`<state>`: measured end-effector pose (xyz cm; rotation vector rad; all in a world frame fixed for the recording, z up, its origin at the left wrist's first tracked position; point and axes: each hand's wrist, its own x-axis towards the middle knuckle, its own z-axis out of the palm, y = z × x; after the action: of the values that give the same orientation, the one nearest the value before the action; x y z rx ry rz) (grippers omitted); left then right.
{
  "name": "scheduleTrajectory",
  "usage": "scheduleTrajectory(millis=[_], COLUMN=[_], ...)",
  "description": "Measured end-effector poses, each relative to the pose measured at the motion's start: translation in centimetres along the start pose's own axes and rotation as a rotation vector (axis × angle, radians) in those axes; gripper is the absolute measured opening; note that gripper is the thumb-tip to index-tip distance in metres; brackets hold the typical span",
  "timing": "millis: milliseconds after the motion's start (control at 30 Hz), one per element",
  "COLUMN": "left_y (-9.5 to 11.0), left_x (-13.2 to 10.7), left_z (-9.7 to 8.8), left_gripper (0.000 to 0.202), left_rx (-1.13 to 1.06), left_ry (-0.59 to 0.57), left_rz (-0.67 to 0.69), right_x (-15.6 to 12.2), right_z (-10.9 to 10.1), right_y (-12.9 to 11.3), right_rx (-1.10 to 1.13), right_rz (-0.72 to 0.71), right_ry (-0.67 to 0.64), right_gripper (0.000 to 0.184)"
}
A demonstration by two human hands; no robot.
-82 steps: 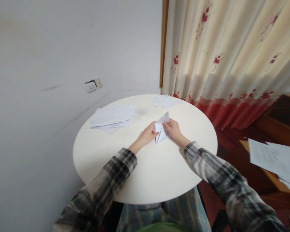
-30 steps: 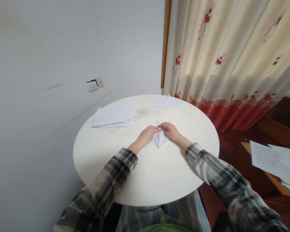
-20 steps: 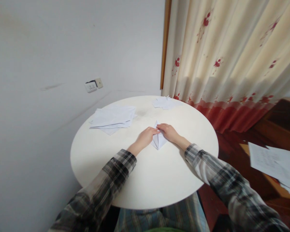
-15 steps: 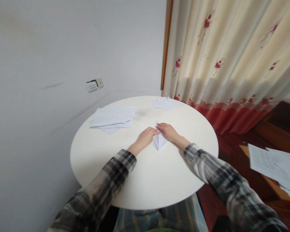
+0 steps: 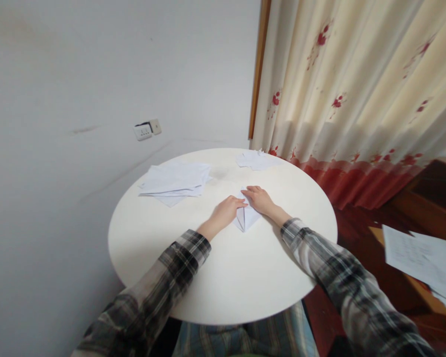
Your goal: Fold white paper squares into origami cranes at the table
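Note:
A small folded white paper (image 5: 245,219) lies flat near the middle of a round white table (image 5: 223,277). My left hand (image 5: 226,210) rests on its left side, fingers stretched toward the top fold. My right hand (image 5: 259,199) lies flat over its upper right part, fingers extended and pressing down. The two hands' fingertips nearly meet at the paper's top. Most of the paper's upper half is hidden under my hands.
A loose stack of white sheets (image 5: 174,181) lies at the table's back left. Smaller folded papers (image 5: 255,159) sit at the far edge. A wall is left, a flowered curtain (image 5: 349,99) right, more printed sheets (image 5: 419,255) on a wooden surface.
The paper's raised flap has been folded down flat onto the table. Both hands moved from holding the flap to pressing on the paper, and my right fingers have spread flatter.

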<state>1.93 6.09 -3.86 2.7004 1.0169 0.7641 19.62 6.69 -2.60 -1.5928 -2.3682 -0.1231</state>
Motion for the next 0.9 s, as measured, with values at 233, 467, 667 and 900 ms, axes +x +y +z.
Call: scheduleTrajectory(millis=[233,467,667,900], left_y=[0.1,0.9,1.7,2.0], left_x=[0.0,0.0,0.0,-0.2], left_z=[-0.1,-0.4,-0.3,0.0], left_gripper=[0.043,0.041,0.035,0.052], left_rx=[0.022,0.028,0.080,0.189], left_ry=[-0.014,-0.042,-0.120,-0.184], left_rz=[-0.022,-0.034,-0.029,-0.031], right_x=[0.6,1.3,2.2,2.5], right_z=[-0.1,0.0,0.0,-0.1], right_y=[0.4,0.7,1.0,0.5], right_rx=[-0.026,-0.047,-0.019,0.013], right_rz=[0.030,0.040,0.096,0.124], right_ry=[-0.005,-0.001,-0.042,-0.051], right_gripper=[0.041,0.040,0.038,0.038])
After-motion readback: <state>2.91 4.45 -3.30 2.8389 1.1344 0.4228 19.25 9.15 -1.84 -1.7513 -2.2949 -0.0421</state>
